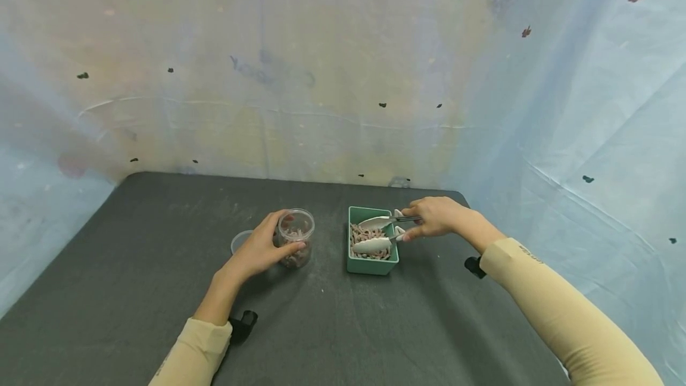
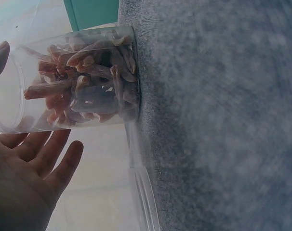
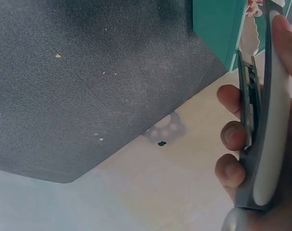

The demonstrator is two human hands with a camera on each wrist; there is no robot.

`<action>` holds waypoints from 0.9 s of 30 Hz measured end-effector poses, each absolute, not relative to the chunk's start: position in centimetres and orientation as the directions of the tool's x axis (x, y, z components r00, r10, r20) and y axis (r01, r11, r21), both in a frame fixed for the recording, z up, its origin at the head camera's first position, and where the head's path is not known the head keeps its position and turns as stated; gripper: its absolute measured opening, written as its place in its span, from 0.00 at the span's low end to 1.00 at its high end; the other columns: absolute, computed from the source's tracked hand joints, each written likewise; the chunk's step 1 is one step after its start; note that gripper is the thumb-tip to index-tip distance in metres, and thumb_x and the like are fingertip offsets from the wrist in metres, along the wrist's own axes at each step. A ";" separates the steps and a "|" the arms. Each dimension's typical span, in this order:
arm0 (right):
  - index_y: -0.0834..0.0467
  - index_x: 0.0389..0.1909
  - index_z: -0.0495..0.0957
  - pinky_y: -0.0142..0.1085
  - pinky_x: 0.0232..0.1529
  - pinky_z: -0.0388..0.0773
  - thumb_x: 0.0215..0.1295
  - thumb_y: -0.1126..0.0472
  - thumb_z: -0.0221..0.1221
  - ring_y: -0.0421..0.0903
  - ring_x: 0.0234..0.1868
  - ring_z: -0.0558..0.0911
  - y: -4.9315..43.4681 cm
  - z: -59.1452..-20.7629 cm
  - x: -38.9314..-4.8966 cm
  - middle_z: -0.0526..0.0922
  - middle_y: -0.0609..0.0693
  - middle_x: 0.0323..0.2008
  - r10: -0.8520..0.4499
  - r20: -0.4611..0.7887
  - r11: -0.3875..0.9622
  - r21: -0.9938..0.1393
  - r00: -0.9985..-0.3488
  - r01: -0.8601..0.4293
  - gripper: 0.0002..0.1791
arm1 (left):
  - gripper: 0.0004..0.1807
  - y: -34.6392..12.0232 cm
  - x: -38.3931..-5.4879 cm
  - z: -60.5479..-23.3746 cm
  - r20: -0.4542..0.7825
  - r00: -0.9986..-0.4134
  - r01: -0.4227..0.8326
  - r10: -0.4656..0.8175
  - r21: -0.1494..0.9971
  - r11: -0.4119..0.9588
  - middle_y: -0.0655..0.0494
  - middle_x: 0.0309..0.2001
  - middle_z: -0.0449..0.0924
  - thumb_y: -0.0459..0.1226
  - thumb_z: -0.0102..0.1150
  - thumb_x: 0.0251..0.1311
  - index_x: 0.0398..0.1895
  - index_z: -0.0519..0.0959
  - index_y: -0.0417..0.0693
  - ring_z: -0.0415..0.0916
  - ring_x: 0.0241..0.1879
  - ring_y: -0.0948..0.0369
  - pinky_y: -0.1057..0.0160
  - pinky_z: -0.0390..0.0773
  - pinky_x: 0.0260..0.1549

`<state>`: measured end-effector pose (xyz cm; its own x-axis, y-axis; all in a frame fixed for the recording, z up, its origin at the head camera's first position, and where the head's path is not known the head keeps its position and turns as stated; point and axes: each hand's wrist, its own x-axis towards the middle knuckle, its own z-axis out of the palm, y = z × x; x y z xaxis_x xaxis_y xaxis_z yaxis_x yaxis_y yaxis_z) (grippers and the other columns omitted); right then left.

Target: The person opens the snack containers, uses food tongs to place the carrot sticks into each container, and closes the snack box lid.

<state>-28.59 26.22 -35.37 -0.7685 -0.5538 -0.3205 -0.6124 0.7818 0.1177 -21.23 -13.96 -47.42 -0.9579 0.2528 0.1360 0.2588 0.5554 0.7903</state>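
Note:
A clear plastic jar (image 1: 296,231) stands upright on the table, partly filled with brownish strips (image 2: 88,77). My left hand (image 1: 262,246) holds it near the rim, thumb on one side and fingers on the other. To its right is a green rectangular container (image 1: 372,267) holding similar strips (image 1: 375,234). My right hand (image 1: 436,217) grips a pair of tongs (image 3: 273,110) with pale handles and dark edges. The tongs' white, spread heads (image 1: 373,245) reach into the green container, over the strips. Whether they touch any strip I cannot tell.
A round clear lid (image 1: 239,239) lies on the table behind my left hand, partly covered by it. The dark table (image 1: 332,332) ends at a patterned plastic sheet (image 1: 321,76) hanging behind it. Small crumbs (image 3: 58,56) dot the surface near the green container.

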 end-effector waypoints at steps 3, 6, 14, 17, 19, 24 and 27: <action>0.58 0.73 0.74 0.59 0.56 0.80 0.68 0.32 0.62 0.62 0.63 0.79 26.4 -35.4 -28.4 0.77 0.63 0.67 -0.571 -0.299 0.775 0.111 -0.765 -0.622 0.43 | 0.52 -14.0 -21.2 -47.4 0.142 -0.956 0.267 0.256 0.784 0.560 0.42 0.76 0.61 0.62 0.67 0.63 0.81 0.56 0.48 0.65 0.72 0.39 0.33 0.72 0.61; 0.58 0.72 0.75 0.59 0.57 0.79 0.68 0.32 0.62 0.63 0.64 0.78 26.8 -35.5 -28.1 0.76 0.64 0.67 -0.582 -0.274 0.774 0.103 -0.766 -0.625 0.42 | 0.52 -14.0 -21.1 -47.3 0.140 -0.957 0.264 0.255 0.787 0.558 0.42 0.75 0.62 0.62 0.68 0.63 0.81 0.56 0.49 0.65 0.72 0.40 0.34 0.72 0.61; 0.56 0.70 0.78 0.59 0.54 0.81 0.69 0.36 0.63 0.64 0.64 0.79 27.5 -36.0 -27.0 0.77 0.65 0.67 -0.609 -0.177 0.774 0.082 -0.773 -0.628 0.37 | 0.53 -14.0 -21.2 -47.2 0.135 -0.956 0.262 0.259 0.788 0.557 0.42 0.76 0.60 0.62 0.67 0.63 0.81 0.55 0.48 0.64 0.72 0.40 0.34 0.72 0.61; 0.55 0.67 0.80 0.58 0.51 0.83 0.68 0.37 0.65 0.64 0.62 0.81 27.8 -36.3 -26.6 0.79 0.65 0.65 -0.626 -0.126 0.768 0.072 -0.770 -0.636 0.35 | 0.53 -14.0 -21.2 -47.2 0.138 -0.956 0.265 0.258 0.786 0.559 0.41 0.76 0.61 0.62 0.67 0.63 0.81 0.55 0.48 0.65 0.72 0.40 0.34 0.72 0.61; 0.55 0.66 0.81 0.57 0.49 0.84 0.67 0.38 0.66 0.63 0.60 0.82 28.0 -36.6 -26.3 0.80 0.64 0.64 -0.635 -0.096 0.764 0.068 -0.767 -0.641 0.34 | 0.52 -13.9 -21.2 -47.2 0.139 -0.956 0.264 0.258 0.788 0.556 0.42 0.76 0.61 0.62 0.67 0.63 0.81 0.56 0.48 0.65 0.72 0.40 0.34 0.72 0.61; 0.55 0.65 0.82 0.54 0.46 0.85 0.67 0.38 0.66 0.62 0.58 0.83 28.5 -37.3 -25.9 0.82 0.63 0.62 -0.642 -0.043 0.762 0.071 -0.765 -0.644 0.33 | 0.52 -13.9 -21.2 -47.2 0.141 -0.956 0.264 0.256 0.792 0.551 0.42 0.76 0.61 0.61 0.68 0.63 0.81 0.56 0.48 0.65 0.72 0.40 0.34 0.72 0.62; 0.54 0.65 0.83 0.54 0.44 0.85 0.67 0.39 0.66 0.61 0.57 0.84 28.7 -37.6 -25.6 0.83 0.62 0.61 -0.638 -0.023 0.767 0.065 -0.769 -0.638 0.32 | 0.52 -13.9 -21.2 -47.2 0.142 -0.956 0.266 0.258 0.792 0.550 0.42 0.76 0.61 0.61 0.68 0.64 0.81 0.55 0.48 0.65 0.72 0.40 0.33 0.72 0.62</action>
